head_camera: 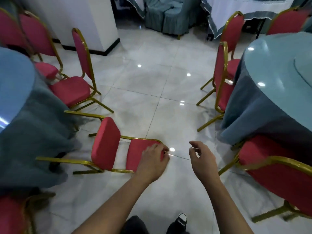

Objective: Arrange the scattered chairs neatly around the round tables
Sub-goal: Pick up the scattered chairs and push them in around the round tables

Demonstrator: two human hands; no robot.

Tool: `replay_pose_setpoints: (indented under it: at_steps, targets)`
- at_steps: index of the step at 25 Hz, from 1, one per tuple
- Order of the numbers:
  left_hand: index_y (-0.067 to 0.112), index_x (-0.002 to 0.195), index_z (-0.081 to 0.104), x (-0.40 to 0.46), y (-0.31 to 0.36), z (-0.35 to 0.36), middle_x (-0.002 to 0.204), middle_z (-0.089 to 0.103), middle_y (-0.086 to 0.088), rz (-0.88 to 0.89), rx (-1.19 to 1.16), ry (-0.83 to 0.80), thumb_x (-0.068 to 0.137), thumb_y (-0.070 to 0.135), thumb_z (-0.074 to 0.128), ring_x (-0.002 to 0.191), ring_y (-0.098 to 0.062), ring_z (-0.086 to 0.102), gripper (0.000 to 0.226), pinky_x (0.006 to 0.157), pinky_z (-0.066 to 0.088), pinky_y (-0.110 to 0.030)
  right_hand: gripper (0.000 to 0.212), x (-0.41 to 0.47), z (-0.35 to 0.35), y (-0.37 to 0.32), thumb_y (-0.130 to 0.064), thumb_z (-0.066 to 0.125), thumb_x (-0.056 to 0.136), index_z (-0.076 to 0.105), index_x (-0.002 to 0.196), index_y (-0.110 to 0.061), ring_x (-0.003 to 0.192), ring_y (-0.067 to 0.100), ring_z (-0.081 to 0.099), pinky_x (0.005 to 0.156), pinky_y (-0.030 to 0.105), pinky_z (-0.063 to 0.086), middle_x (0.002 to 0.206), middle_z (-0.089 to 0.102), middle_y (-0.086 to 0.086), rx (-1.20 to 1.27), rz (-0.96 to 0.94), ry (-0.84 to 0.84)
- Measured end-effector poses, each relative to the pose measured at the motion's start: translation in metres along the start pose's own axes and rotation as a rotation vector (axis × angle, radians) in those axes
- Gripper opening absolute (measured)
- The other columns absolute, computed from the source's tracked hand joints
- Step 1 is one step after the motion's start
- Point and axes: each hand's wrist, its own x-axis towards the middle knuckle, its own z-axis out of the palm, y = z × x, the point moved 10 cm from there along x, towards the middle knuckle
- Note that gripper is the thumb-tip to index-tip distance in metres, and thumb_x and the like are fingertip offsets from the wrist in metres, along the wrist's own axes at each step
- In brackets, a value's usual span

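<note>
**One chair down, several already tucked in**

We see a red chair point(108, 146) lying tipped over on the tiled floor point(168, 92), its gold legs pointing toward the left round table point(15, 85) and its backrest stretched toward us; our left hand point(154, 160) rests on the top of that backrest with fingers curled over the gold frame, gripping it as far as we can tell; our right hand point(201, 159) hangs just beside it over bare floor, fingers loosely curled and holding nothing.

We judge the task partly done; on the left, an upright chair point(76, 81) stands with its seat close to the table's blue cloth, and two more red chairs stand behind it; on the right, the right round table point(276, 65) has two chairs point(222, 76) drawn in against its cloth farther off and a nearer chair point(276, 171) angled at its edge; a further red chair shows at the bottom left corner, too blurred to place. What is left, in our view, is to stand the fallen chair up and set it at the left table, then straighten any that sit askew.

We can read no brand, label or writing anywhere; the chairs, cloths and white pillar point(84, 22) are plain.
</note>
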Motion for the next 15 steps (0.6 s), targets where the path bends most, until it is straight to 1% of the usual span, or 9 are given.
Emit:
replay_pose_setpoints:
  at_steps: [2, 4, 5, 7, 8, 9, 12, 15]
  targets:
    - [0.028, 0.113, 0.062, 0.016, 0.004, 0.003, 0.115, 0.062, 0.007, -0.065, 0.007, 0.046, 0.096, 0.033, 0.051, 0.108, -0.018, 0.053, 0.021, 0.099, 0.041, -0.043, 0.024, 0.040, -0.001, -0.002, -0.027, 0.054, 0.101, 0.060, 0.123, -0.033, 0.099, -0.002, 0.054, 0.083, 0.019, 0.041, 0.114, 0.057, -0.018, -0.006, -0.041, -0.061]
    - [0.029, 0.114, 0.062, 0.028, -0.007, 0.004, 0.117, 0.061, 0.008, -0.158, 0.018, 0.088, 0.096, 0.034, 0.049, 0.110, -0.018, 0.053, 0.022, 0.101, 0.040, -0.043, 0.024, 0.072, 0.015, -0.009, -0.025, 0.054, 0.100, 0.062, 0.122, -0.030, 0.100, 0.002, 0.057, 0.084, 0.020, 0.041, 0.114, 0.061, -0.013, 0.015, -0.076, -0.155]
    - [0.030, 0.115, 0.061, 0.032, -0.016, 0.002, 0.118, 0.060, 0.008, -0.214, 0.013, 0.110, 0.097, 0.033, 0.049, 0.112, -0.018, 0.052, 0.022, 0.102, 0.039, -0.042, 0.024, 0.083, 0.025, -0.014, -0.024, 0.054, 0.100, 0.063, 0.121, -0.030, 0.100, 0.002, 0.059, 0.082, 0.018, 0.041, 0.114, 0.062, -0.013, 0.024, -0.095, -0.206]
    - [0.031, 0.117, 0.061, 0.045, -0.031, -0.006, 0.120, 0.060, 0.009, -0.304, -0.015, 0.170, 0.098, 0.032, 0.048, 0.115, -0.018, 0.051, 0.023, 0.104, 0.037, -0.040, 0.022, 0.106, 0.048, -0.031, -0.025, 0.054, 0.100, 0.063, 0.118, -0.033, 0.097, -0.004, 0.058, 0.076, 0.008, 0.038, 0.115, 0.063, -0.014, 0.016, -0.151, -0.317]
    - [0.031, 0.117, 0.061, 0.055, -0.038, -0.012, 0.121, 0.060, 0.009, -0.338, -0.027, 0.206, 0.098, 0.032, 0.048, 0.115, -0.017, 0.050, 0.023, 0.104, 0.037, -0.040, 0.022, 0.120, 0.060, -0.041, -0.025, 0.054, 0.100, 0.063, 0.117, -0.035, 0.096, -0.009, 0.057, 0.074, 0.006, 0.037, 0.115, 0.063, -0.015, 0.008, -0.177, -0.369]
    - [0.031, 0.117, 0.061, 0.065, -0.044, -0.017, 0.121, 0.060, 0.009, -0.367, -0.038, 0.237, 0.098, 0.032, 0.048, 0.115, -0.017, 0.051, 0.024, 0.105, 0.037, -0.040, 0.022, 0.134, 0.072, -0.052, -0.024, 0.054, 0.100, 0.063, 0.116, -0.035, 0.095, -0.011, 0.056, 0.074, 0.006, 0.037, 0.115, 0.063, -0.015, 0.001, -0.204, -0.408]
    - [0.030, 0.117, 0.062, 0.096, -0.059, -0.032, 0.119, 0.061, 0.008, -0.424, -0.061, 0.321, 0.098, 0.034, 0.047, 0.114, -0.018, 0.052, 0.024, 0.102, 0.039, -0.040, 0.022, 0.171, 0.099, -0.087, -0.023, 0.054, 0.099, 0.064, 0.116, -0.032, 0.095, -0.008, 0.056, 0.079, 0.017, 0.041, 0.115, 0.063, -0.014, -0.026, -0.289, -0.492]
    - [0.031, 0.117, 0.061, 0.129, -0.070, -0.045, 0.117, 0.060, 0.007, -0.472, -0.099, 0.374, 0.098, 0.034, 0.047, 0.114, -0.018, 0.051, 0.024, 0.102, 0.039, -0.039, 0.023, 0.203, 0.116, -0.116, -0.022, 0.054, 0.099, 0.064, 0.118, -0.030, 0.097, -0.010, 0.057, 0.081, 0.017, 0.042, 0.115, 0.063, -0.015, -0.052, -0.369, -0.539]
